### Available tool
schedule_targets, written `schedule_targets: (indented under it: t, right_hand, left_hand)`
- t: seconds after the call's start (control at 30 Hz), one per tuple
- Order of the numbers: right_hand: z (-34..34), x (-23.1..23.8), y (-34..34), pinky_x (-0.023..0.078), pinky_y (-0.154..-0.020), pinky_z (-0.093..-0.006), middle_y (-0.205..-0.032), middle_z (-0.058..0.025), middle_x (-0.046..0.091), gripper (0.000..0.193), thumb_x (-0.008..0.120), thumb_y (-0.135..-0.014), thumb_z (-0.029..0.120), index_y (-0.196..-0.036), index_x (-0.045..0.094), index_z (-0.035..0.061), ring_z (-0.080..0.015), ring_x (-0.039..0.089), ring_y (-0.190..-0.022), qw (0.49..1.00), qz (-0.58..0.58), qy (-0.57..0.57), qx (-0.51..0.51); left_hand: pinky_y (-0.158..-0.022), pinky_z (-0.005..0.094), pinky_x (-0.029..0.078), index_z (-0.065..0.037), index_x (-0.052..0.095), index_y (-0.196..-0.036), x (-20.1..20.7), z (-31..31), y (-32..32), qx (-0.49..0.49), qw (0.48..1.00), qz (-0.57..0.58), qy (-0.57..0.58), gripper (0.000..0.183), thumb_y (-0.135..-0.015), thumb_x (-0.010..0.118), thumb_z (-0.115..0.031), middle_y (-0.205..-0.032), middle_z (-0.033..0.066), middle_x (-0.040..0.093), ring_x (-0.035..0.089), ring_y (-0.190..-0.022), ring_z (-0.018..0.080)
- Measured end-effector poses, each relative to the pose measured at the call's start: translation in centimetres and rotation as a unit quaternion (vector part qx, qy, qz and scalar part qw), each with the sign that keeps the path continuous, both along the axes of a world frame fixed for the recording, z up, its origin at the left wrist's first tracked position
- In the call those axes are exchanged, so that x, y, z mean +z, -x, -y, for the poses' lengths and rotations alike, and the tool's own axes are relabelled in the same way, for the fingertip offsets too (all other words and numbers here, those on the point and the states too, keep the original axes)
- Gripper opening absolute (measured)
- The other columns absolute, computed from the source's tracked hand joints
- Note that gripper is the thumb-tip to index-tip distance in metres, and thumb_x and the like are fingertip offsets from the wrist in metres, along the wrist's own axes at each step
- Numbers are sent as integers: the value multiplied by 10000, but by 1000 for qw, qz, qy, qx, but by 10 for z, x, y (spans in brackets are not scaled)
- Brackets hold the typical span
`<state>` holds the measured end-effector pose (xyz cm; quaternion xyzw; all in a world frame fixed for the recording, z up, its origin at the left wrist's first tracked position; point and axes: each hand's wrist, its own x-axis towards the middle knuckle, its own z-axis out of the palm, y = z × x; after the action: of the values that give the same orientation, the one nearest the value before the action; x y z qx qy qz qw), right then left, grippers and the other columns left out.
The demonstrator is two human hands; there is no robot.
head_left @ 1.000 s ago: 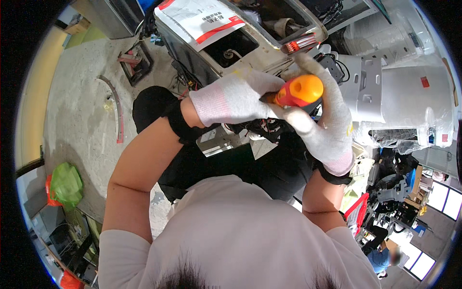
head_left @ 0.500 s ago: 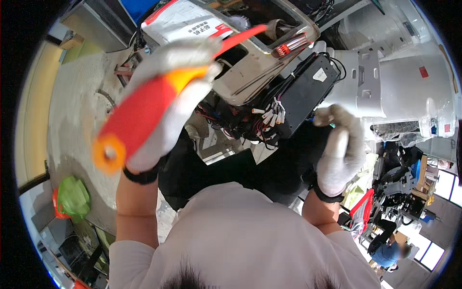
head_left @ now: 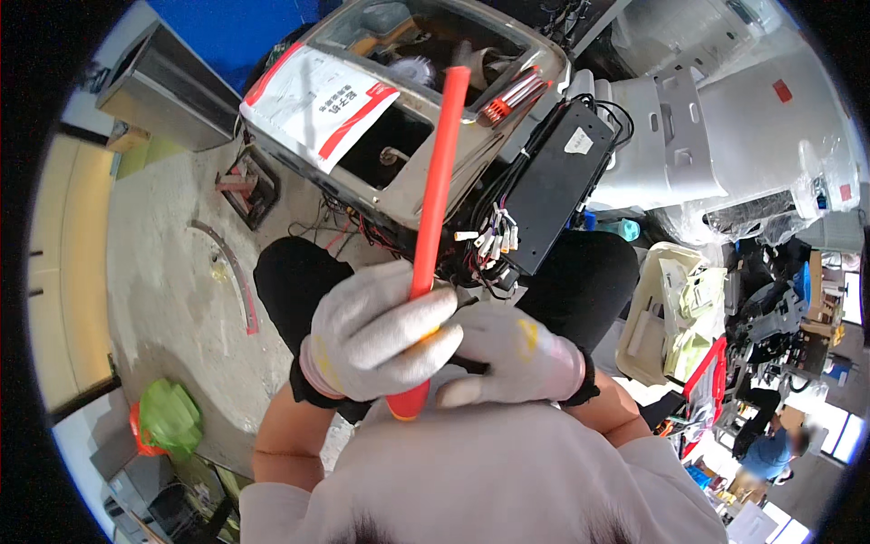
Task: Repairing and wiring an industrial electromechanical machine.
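- Our left hand (head_left: 381,331), in the head view, has swung the screwdriver (head_left: 440,181) in before our chest, shaft pointing away; our right hand (head_left: 521,358) has come alongside.
- Our left fingers wrap the screwdriver; our right fingers bend inward near its handle (head_left: 410,401), but we cannot tell whether they grip it.
- With both hands apart from the plugs (head_left: 501,238), we seem to be adjusting our hold.

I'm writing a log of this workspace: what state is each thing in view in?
Left hand: gloved, closed around the screwdriver
Right hand: gloved, fingers bent, beside the left; grip unclear
Screwdriver: held, shaft pointing away from the person
White-and-red package: lying on the housing
Wire connectors: bunched beside the black box
Cream bin: open-topped, holding pale items
Green bag: crumpled
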<state>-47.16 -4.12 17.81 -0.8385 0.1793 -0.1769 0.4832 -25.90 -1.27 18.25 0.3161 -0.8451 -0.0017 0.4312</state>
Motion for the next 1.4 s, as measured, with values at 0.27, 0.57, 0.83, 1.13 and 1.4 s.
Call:
schedule_targets:
  t: [0.27, 0.57, 0.83, 1.13, 1.4]
  right_hand:
    - [-6, 3, -17, 483, -782, -448, -922, -193, 641, 539, 661, -821, 486, -1112, 631, 34, -377, 623, -890, 981, -68, -166, 78]
    - [-26, -29, -36, 476, -682, -412, -841, -131, 601, 432, 732, -786, 436, -928, 622, 43, -335, 603, -801, 967, -148, -178, 104]
    - [-41, -65, -33, 486, -778, -392, -954, -109, 644, 467, 674, -841, 458, -1094, 632, 68, -292, 624, -890, 991, -121, -24, 49]
    - [-34, -69, -31, 523, -719, -395, -1306, -124, 525, 534, 705, -807, 380, -1222, 579, 68, -290, 627, -795, 890, -337, 233, -198]
    - [-30, -68, -10, 475, -717, -384, -1244, -72, 551, 464, 696, -802, 380, -1150, 620, 83, -237, 604, -800, 866, -397, 261, -152]
  left_hand:
    - [-707, 402, 524, -231, 707, -915, -28, -36, -4, 157, 984, -19, 82, 406, -650, 667, 73, -1070, 40, 500, 590, -868, 282]
    - [-786, 414, 526, -251, 726, -934, -79, -73, -13, 198, 979, -53, -3, 488, -651, 670, 142, -1132, 24, 521, 594, -911, 266]
    - [-754, 429, 538, -189, 661, -823, -112, -96, -30, 250, 965, -82, -16, 350, -692, 680, 135, -1074, 68, 547, 608, -890, 312]
    - [-790, 406, 578, -112, 561, -873, -108, -100, -29, 303, 938, -153, -72, 196, -826, 651, 55, -1078, 153, 567, 634, -919, 322]
    - [-815, 359, 567, -84, 548, -907, -101, -104, -23, 276, 935, -177, -134, 187, -824, 645, 52, -1081, 168, 576, 637, -924, 284]
